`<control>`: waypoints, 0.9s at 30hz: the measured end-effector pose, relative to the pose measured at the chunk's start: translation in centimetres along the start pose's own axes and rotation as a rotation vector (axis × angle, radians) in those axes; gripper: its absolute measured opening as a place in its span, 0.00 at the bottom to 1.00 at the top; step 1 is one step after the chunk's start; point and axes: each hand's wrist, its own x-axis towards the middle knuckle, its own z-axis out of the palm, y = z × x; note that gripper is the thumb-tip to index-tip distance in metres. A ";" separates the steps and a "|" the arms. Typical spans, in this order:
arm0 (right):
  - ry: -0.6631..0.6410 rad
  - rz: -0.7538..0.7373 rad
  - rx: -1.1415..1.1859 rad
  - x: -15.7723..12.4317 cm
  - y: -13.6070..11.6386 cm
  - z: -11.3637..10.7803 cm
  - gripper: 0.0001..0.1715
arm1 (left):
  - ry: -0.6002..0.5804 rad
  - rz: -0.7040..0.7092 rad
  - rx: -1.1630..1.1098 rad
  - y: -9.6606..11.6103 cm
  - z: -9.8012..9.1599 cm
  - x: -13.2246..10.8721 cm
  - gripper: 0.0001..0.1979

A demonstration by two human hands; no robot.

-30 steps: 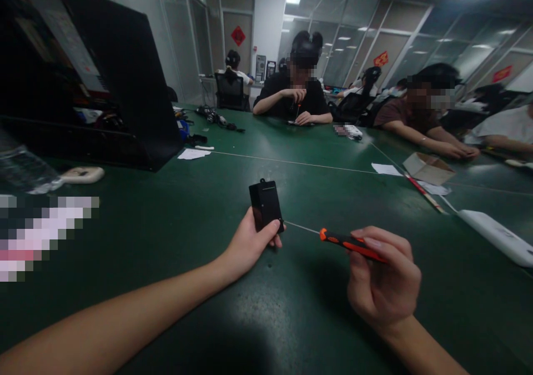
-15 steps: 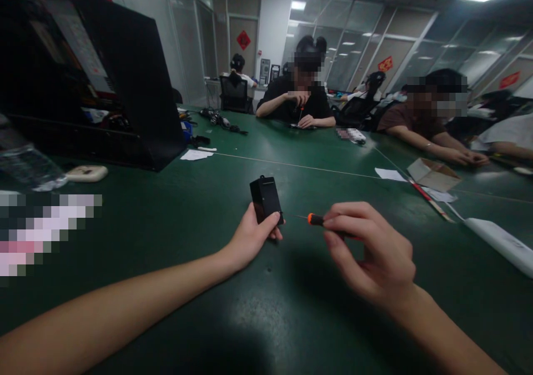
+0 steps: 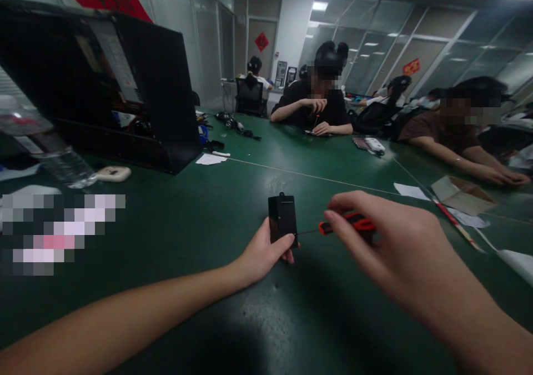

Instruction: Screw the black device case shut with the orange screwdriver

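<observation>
My left hand (image 3: pixel 259 257) is closed around a small black box (image 3: pixel 285 215) with a little loop tab at its top end. The thumb lies across the box's near face, and other fingertips show past its lower right edge. In my right hand (image 3: pixel 408 247) is a screwdriver (image 3: pixel 357 220) with a red-orange and black handle, gripped between thumb and fingers. Its thin shaft points left, and the tip meets the lower right edge of the box, close to my left thumb. Whether the tip sits in a screw is too small to tell.
An open black computer case (image 3: pixel 183 103) stands at the left, beside a clear water bottle (image 3: pixel 69 161). Cables (image 3: pixel 237 124) and paper (image 3: pixel 211 159) lie beyond. A cardboard box (image 3: pixel 462 194) sits at right. Across the green table (image 3: pixel 291 169), a co-worker (image 3: pixel 312 105) holds a screwdriver.
The screwdriver tip, apart from the box before, has come up to its right edge. My right hand has turned. The view has swung, shifting the surroundings rightward.
</observation>
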 end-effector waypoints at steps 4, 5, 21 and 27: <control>-0.005 -0.047 0.042 -0.4 -1.0 0.1 0.14 | -0.038 0.016 0.020 0.0 0.0 -0.1 0.21; -0.018 -0.053 0.049 -0.5 -1.2 0.1 0.15 | -0.042 0.014 0.020 0.0 0.0 -0.1 0.21; -0.047 -0.048 0.032 -1.2 -0.9 0.2 0.17 | -0.011 -0.085 -0.169 -0.1 -0.5 -0.1 0.19; -0.020 -0.014 0.024 -1.1 -0.7 0.4 0.06 | -0.017 -0.121 -0.155 0.5 -0.5 -0.2 0.21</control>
